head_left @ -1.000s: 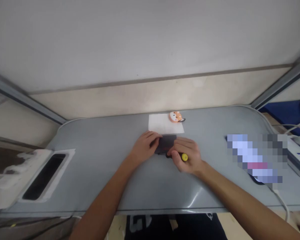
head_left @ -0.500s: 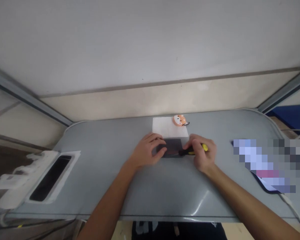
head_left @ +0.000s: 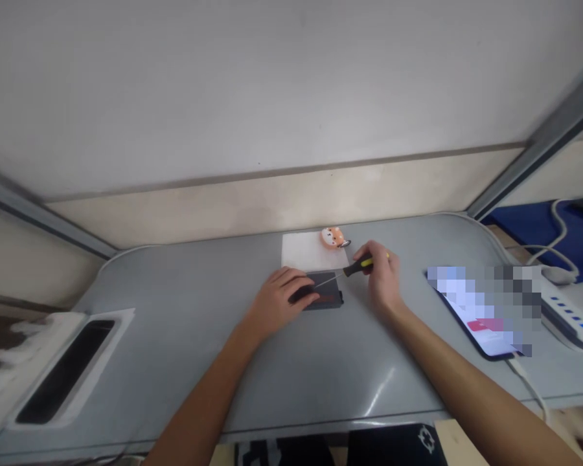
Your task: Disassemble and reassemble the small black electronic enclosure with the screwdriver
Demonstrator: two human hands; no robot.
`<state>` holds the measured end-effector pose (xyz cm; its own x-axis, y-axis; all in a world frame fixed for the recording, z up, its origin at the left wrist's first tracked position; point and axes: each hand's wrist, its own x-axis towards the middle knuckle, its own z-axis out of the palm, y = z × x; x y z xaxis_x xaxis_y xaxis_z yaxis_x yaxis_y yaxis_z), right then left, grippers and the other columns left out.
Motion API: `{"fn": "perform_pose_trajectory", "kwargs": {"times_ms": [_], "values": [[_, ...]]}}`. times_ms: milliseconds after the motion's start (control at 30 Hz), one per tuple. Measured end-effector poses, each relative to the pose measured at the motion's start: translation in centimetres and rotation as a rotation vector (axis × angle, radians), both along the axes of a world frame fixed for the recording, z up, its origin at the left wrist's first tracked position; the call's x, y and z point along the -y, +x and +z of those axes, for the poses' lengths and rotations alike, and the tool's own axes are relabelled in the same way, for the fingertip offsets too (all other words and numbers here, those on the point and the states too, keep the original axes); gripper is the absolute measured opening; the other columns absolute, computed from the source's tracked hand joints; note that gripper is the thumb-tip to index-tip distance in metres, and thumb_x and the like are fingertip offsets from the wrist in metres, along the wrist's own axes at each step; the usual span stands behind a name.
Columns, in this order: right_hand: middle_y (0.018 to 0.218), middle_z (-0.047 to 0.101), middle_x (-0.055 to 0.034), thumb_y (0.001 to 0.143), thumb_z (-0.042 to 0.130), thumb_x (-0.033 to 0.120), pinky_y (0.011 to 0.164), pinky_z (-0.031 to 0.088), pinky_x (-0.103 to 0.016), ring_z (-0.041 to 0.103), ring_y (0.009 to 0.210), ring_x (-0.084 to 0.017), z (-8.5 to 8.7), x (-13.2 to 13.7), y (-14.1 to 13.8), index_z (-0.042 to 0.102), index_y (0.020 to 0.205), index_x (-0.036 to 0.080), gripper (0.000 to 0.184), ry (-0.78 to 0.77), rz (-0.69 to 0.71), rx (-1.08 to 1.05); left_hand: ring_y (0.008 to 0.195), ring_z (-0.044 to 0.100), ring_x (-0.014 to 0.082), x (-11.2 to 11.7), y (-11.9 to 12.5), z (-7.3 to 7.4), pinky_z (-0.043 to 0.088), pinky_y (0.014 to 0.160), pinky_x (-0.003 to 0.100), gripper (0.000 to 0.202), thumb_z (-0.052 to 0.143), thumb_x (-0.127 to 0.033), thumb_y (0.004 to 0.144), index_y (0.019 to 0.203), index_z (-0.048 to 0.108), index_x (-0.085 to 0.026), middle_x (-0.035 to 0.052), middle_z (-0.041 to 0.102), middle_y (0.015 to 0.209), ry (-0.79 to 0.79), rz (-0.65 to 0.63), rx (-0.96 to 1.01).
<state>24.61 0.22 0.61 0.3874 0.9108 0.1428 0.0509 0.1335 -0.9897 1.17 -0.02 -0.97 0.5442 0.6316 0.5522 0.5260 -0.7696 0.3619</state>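
Note:
My left hand [head_left: 284, 299] grips the left end of a flat dark grey box [head_left: 328, 285] lying on the grey table, thumb on the near side and fingers on the far side. Reddish marks show faintly on the box's top. In my right hand [head_left: 381, 275] is a screwdriver [head_left: 357, 266] with a black and yellow handle. Its thin metal shaft slants left over the box, the tip close to my left fingers; whether it touches the box I cannot tell. Just behind the box lies a white sheet [head_left: 301, 251], with an orange and white animal-face case [head_left: 331, 238] on it.
On the right, a lit phone [head_left: 476, 317] with a cable lies beside a white power strip [head_left: 571, 317]. A dark phone-like slab [head_left: 65, 372] rests on white paper at the left. Metal posts and a pale wall [head_left: 252, 207] bound the table [head_left: 184, 310].
My right hand has lifted and shifted back, and the screwdriver's shaft now shows, slanting over the box. My left hand still holds the box. The view has turned slightly right.

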Motion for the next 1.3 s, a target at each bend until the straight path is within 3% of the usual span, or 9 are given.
{"fn": "perform_pose_trajectory", "kwargs": {"times_ms": [267,433,600,733,867,967,1067,1167,1300], "values": [[0.064,0.060,-0.0011,0.084,0.054,0.047,0.056,0.040,-0.026,0.051,0.062,-0.014,-1.0,-1.1,-0.2,0.066,0.061,0.020,0.038,-0.091,-0.009,-0.184,0.090,0.066,0.0179,-0.6,-0.7,-0.3,0.050,0.087,0.035,0.018,0.058,-0.029,0.105,0.098,0.072,-0.021,0.0029,0.075,0.096,-0.033,0.009,-0.031],[0.065,0.062,-0.0013,0.081,0.057,0.054,0.055,0.038,-0.027,0.052,0.061,-0.014,-2.1,-2.6,0.2,0.066,0.061,0.019,0.040,-0.134,-0.070,-0.332,0.096,0.064,0.0214,-4.0,-1.9,-0.6,0.050,0.091,0.037,0.016,0.062,-0.030,0.102,0.095,0.075,-0.023,0.0031,0.075,0.095,-0.151,0.300,-0.031],[0.066,0.060,-0.0009,0.081,0.057,0.053,0.052,0.034,-0.028,0.048,0.058,-0.013,-2.5,-3.1,0.6,0.064,0.063,0.020,0.039,-0.148,-0.094,-0.372,0.093,0.064,0.0227,-7.1,-1.6,-1.5,0.050,0.086,0.036,0.014,0.068,-0.030,0.097,0.090,0.077,-0.022,0.0040,0.071,0.089,-0.196,0.346,-0.089],[0.066,0.059,-0.0007,0.082,0.057,0.053,0.053,0.036,-0.028,0.049,0.060,-0.014,-2.4,-3.0,0.9,0.065,0.063,0.020,0.039,-0.152,-0.097,-0.335,0.092,0.064,0.0210,-6.9,-1.5,-2.0,0.050,0.088,0.035,0.014,0.069,-0.033,0.096,0.095,0.077,-0.022,0.0036,0.071,0.094,-0.223,0.340,-0.117],[0.065,0.058,-0.0007,0.083,0.055,0.051,0.054,0.038,-0.027,0.050,0.061,-0.014,-2.1,-3.0,1.4,0.066,0.064,0.020,0.038,-0.141,-0.140,-0.311,0.097,0.063,0.0219,-4.8,-1.4,-0.4,0.048,0.093,0.036,0.023,0.057,-0.036,0.102,0.103,0.075,-0.021,0.0055,0.069,0.096,-0.226,0.369,-0.118],[0.069,0.059,-0.0011,0.084,0.055,0.051,0.054,0.039,-0.027,0.051,0.063,-0.014,-1.9,-3.1,1.9,0.066,0.066,0.020,0.037,-0.141,-0.174,-0.308,0.076,0.062,0.0176,-2.6,-0.9,1.7,0.047,0.074,0.031,0.030,0.052,-0.046,0.103,0.102,0.071,-0.023,0.0012,0.067,0.084,-0.450,0.253,-0.199],[0.072,0.060,-0.0016,0.085,0.055,0.049,0.056,0.042,-0.026,0.054,0.066,-0.014,-1.5,-3.0,2.4,0.066,0.067,0.020,0.036,-0.137,-0.211,-0.287,0.059,0.056,0.0168,-0.9,-0.4,3.2,0.037,0.055,0.028,0.035,0.066,-0.055,0.093,0.112,0.064,-0.026,-0.0029,0.062,0.072,-0.609,0.198,-0.312],[0.073,0.061,-0.0019,0.085,0.056,0.050,0.056,0.042,-0.026,0.057,0.067,-0.014,-1.2,-2.9,2.7,0.066,0.067,0.020,0.037,-0.135,-0.241,-0.274,0.064,0.061,0.0176,-0.5,-0.4,3.5,0.040,0.055,0.027,0.031,0.073,-0.041,0.089,0.115,0.063,-0.027,-0.0019,0.065,0.079,-0.622,0.124,-0.265],[0.070,0.059,-0.0026,0.085,0.056,0.050,0.056,0.042,-0.027,0.055,0.067,-0.015,-1.3,-2.8,2.7,0.065,0.064,0.020,0.038,-0.135,-0.228,-0.227,0.077,0.067,0.0175,-1.4,-1.2,3.1,0.051,0.067,0.027,0.031,0.067,-0.023,0.093,0.123,0.068,-0.030,0.0000,0.069,0.091,-0.700,-0.082,-0.194]]}}
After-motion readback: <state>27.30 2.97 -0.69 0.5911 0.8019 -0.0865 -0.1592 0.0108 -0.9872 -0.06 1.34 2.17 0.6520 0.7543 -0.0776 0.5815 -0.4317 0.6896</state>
